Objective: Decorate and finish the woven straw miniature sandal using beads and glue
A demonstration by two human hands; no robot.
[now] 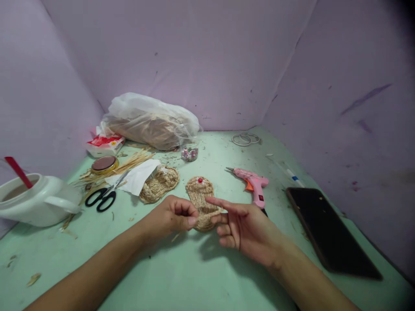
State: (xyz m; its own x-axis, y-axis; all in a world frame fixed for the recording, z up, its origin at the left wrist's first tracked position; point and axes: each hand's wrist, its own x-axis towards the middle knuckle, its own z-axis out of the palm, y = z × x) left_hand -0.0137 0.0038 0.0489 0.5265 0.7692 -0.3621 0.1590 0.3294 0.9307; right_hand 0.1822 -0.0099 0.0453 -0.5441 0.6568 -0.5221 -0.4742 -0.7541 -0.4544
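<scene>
- Left hand [178, 218] pinches a straw strand [211, 214]; the woven sole [200, 194] lies at one o'clock.
- Right hand [246, 229] hangs loose, fingers parted; sole at ten o'clock.

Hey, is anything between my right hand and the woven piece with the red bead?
Nothing visible blocks it. Your right hand overlaps the woven piece in view, with a thin straw strip showing there. The glue gun lies beyond the hand, off to the side.

The bench [168, 283] carries a red-beaded woven piece [201, 192], scissors [110, 190] to its left, glue gun [258, 188] and phone [333, 235] to its right.
</scene>
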